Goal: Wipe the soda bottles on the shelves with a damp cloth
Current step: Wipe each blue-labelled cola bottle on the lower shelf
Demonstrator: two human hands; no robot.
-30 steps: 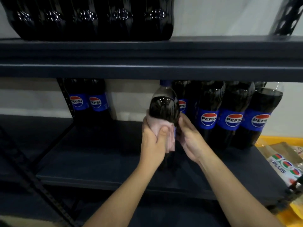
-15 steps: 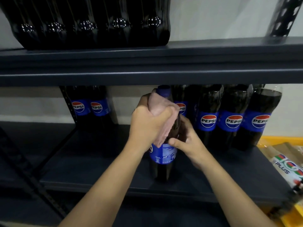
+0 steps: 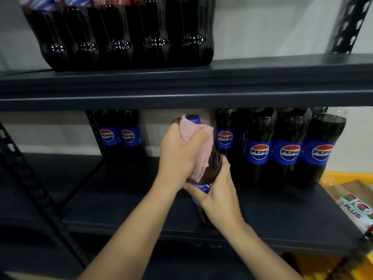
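A dark Pepsi bottle (image 3: 214, 168) with a blue cap stands at the front of the lower shelf (image 3: 125, 209). My left hand (image 3: 179, 152) grips a pink cloth (image 3: 199, 150) wrapped around the bottle's neck and shoulder, just below the cap. My right hand (image 3: 218, 190) holds the bottle around its blue label, lower down. Much of the bottle is hidden by both hands and the cloth.
Several Pepsi bottles (image 3: 288, 148) stand in a row to the right, two more (image 3: 119, 136) at the back left. A shrink-wrapped pack of dark bottles (image 3: 125, 37) sits on the upper shelf (image 3: 262, 81). Yellow crate with 100 Plus packs (image 3: 355, 207) at right. Black upright post (image 3: 40, 188) at left.
My left hand with the cloth slid up from the bottle's middle to its neck. My right hand moved down onto the label. The view tilted upward.
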